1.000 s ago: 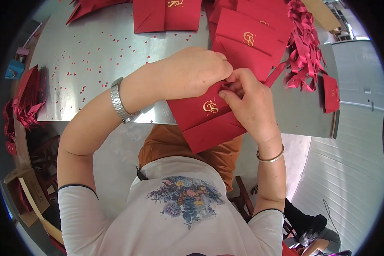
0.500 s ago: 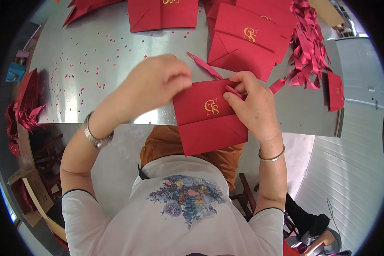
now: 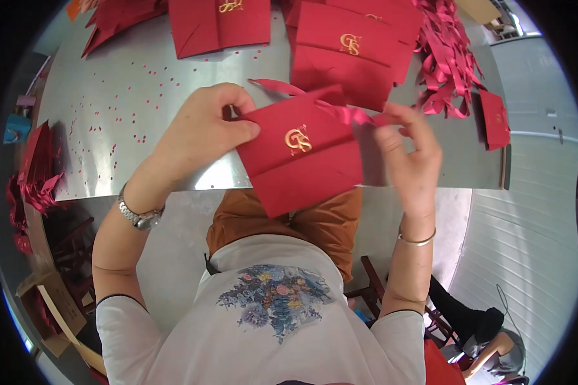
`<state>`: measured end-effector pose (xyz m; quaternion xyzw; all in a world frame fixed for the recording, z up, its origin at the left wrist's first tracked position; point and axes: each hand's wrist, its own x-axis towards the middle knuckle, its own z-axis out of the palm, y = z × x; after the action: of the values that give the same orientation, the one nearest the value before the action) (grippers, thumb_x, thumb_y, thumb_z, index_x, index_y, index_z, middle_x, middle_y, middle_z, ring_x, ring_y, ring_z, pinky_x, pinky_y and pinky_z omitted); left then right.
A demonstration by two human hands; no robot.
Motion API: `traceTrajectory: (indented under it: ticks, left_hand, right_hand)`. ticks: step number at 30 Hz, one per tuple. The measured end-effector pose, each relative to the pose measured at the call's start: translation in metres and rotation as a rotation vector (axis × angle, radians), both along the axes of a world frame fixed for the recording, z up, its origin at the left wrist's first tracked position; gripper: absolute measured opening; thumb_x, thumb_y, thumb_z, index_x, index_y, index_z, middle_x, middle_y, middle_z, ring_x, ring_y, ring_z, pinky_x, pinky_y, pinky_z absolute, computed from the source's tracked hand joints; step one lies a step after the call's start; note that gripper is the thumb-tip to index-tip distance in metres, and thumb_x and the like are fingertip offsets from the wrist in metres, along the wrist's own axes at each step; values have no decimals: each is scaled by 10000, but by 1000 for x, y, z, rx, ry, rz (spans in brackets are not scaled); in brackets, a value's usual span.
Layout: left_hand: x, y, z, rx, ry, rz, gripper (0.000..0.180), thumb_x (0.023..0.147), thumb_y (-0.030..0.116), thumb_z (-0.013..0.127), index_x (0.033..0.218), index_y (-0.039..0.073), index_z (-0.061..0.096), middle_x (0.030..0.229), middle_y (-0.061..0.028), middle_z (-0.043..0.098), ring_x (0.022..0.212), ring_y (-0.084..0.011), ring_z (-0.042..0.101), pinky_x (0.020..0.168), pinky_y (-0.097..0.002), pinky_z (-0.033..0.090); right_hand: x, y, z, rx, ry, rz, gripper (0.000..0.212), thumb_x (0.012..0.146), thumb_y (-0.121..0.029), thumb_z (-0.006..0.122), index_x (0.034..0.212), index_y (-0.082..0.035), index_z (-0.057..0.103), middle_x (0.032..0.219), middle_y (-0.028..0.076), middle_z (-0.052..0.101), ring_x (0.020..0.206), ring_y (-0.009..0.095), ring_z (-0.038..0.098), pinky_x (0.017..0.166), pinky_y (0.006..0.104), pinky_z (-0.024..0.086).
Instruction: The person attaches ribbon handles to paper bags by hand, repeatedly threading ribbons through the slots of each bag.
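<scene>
A flat-folded red paper gift bag with a gold emblem hangs tilted over the table's near edge. My left hand is closed on its upper left corner, thumb on the front face. At the bag's upper right, my right hand pinches a shiny red ribbon pulled out to the right. Motion blurs the right fingers somewhat. The ribbon's other end sticks out beyond the bag's top edge, toward the far left.
More red bags lie overlapped beyond my hands, with another bag left of them. A heap of red ribbons is at the far right. Small red paper dots litter the metal table. Finished-looking bags stand at left.
My left hand has taken hold of the bag's upper left corner. My right hand has moved right, drawing the ribbon out, and the bag has tilted and shifted slightly left and up.
</scene>
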<state>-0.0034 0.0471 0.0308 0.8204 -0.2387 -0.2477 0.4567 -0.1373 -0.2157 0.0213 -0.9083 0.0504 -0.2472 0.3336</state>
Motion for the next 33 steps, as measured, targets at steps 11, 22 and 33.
traceTrajectory:
  ticks: [11,22,33]
  left_hand:
    - [8,-2,-3,54,52,29,92,794,20,652,850,24,579,782,30,573,730,-52,517,662,-220,432]
    - [9,2,-10,57,55,21,85,807,17,655,853,17,583,780,25,584,736,-54,535,671,-220,446]
    - [6,2,-13,54,23,38,97,796,25,663,840,18,578,762,27,566,709,-54,515,644,-220,436]
  right_hand:
    - [12,-44,-17,-118,362,-581,369,883,-397,589,942,-56,716,831,154,696,795,347,666,735,416,510]
    - [14,-56,-30,398,54,-598,250,841,-227,627,869,18,664,796,142,692,689,217,626,646,301,485]
    - [-36,-12,-20,1396,-548,-191,89,935,-112,609,934,-33,568,903,79,634,672,88,481,576,232,381]
